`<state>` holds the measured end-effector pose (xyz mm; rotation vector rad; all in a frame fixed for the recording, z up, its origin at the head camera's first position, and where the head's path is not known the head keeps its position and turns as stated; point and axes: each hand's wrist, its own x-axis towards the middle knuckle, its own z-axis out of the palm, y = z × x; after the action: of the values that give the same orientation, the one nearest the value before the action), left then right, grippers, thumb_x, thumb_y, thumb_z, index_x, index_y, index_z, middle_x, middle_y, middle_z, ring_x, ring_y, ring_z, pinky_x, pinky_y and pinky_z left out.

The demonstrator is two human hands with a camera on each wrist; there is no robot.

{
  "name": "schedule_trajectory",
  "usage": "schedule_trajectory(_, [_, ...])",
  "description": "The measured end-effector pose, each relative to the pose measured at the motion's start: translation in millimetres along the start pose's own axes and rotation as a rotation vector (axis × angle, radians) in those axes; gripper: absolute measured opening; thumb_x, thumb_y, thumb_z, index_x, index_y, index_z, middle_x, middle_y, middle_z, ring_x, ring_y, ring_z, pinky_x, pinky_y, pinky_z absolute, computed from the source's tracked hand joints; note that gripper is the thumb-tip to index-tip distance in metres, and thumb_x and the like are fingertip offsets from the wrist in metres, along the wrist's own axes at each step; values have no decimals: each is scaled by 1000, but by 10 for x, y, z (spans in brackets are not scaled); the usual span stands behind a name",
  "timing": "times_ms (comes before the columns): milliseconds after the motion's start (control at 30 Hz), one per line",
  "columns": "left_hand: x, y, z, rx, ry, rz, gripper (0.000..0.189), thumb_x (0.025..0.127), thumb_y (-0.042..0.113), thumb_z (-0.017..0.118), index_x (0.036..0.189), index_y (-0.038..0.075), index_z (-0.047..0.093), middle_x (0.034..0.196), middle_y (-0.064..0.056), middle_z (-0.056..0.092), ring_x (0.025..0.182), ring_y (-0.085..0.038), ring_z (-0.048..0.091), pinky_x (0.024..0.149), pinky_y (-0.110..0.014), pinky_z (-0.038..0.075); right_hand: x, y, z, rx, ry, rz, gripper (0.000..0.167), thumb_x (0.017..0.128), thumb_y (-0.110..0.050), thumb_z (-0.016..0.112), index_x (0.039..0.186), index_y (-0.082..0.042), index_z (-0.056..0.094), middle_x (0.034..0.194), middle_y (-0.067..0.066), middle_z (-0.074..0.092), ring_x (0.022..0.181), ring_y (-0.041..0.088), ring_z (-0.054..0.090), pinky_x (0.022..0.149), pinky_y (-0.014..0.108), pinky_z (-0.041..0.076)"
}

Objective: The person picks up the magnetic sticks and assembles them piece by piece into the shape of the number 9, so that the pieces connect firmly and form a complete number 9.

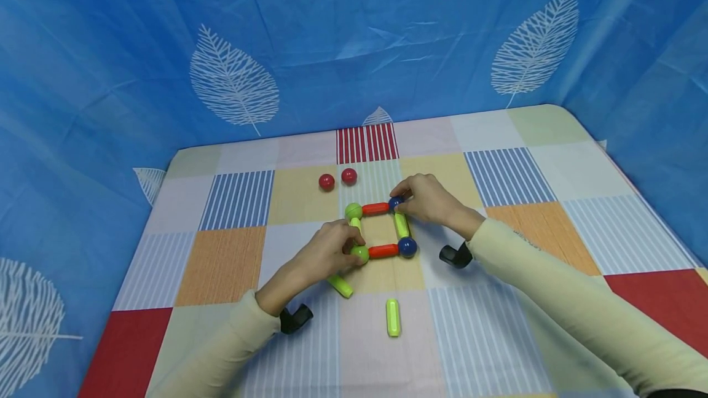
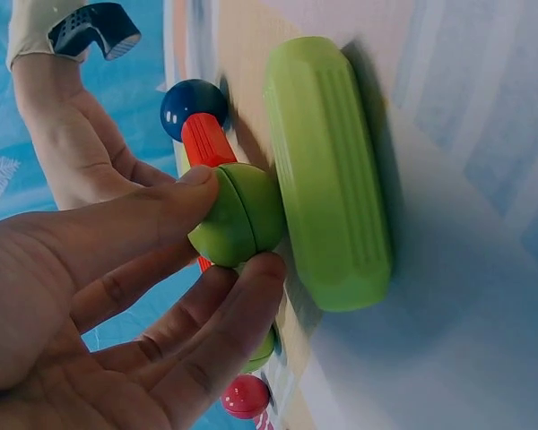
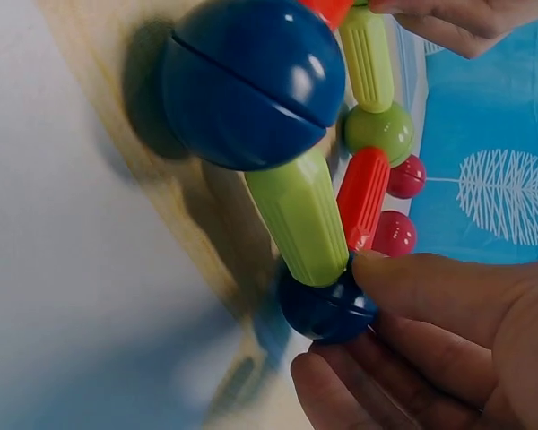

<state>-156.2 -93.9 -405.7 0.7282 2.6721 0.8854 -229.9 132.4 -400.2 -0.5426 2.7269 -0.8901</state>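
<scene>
A square frame of rods and balls lies on the patterned cloth: red rods (image 1: 383, 251) at front and back, lime-green rods (image 1: 401, 225) at the sides. My left hand (image 1: 330, 249) pinches the near-left green ball (image 2: 242, 215) between thumb and fingers. At the far-right corner my right hand (image 1: 434, 201) grips a blue ball (image 3: 327, 309) with thumb and fingertips. Another blue ball (image 1: 407, 247) forms the near-right corner, and a green ball (image 1: 353, 210) the far-left one. A loose green rod (image 2: 327, 175) lies just beside the left hand.
Two red balls (image 1: 327, 182) sit behind the frame. A second loose green rod (image 1: 393, 317) lies nearer the front. The patchwork cloth (image 1: 221, 269) covers the table, and a blue leaf-printed curtain (image 1: 354, 35) hangs behind and at both sides.
</scene>
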Motion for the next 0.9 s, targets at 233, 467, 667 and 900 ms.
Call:
schedule_trajectory(233, [3,6,4,2,5,-12,22,77,6,84,96,3,73,79,-6,58,74,-22,55,61,-25,43,-15,7,43,16,35,-11,28,86,-5,74,114,1,71,109,13,71,100,25,65,89,41,51])
schedule_trajectory(467, [2,1,11,2,6,-3,22,78,6,83,97,2,73,79,-7,57,75,-24,55,60,-25,42,-41,4,36,27,38,-8,28,86,-4,74,113,2,71,108,14,71,101,26,65,89,41,52])
schedule_trajectory(667, [4,4,10,8,-4,2,21,78,6,82,97,3,73,79,-8,57,75,-24,54,60,-25,41,-42,25,46,30,36,-7,28,86,-4,73,114,2,71,108,14,71,102,26,65,91,42,50])
schedule_trajectory(900, [5,-3,-31,9,-27,11,22,80,8,82,99,3,72,81,-6,59,76,-21,55,63,-25,44,-51,42,51,31,46,-2,28,86,-4,73,114,1,71,109,14,71,102,27,64,91,42,50])
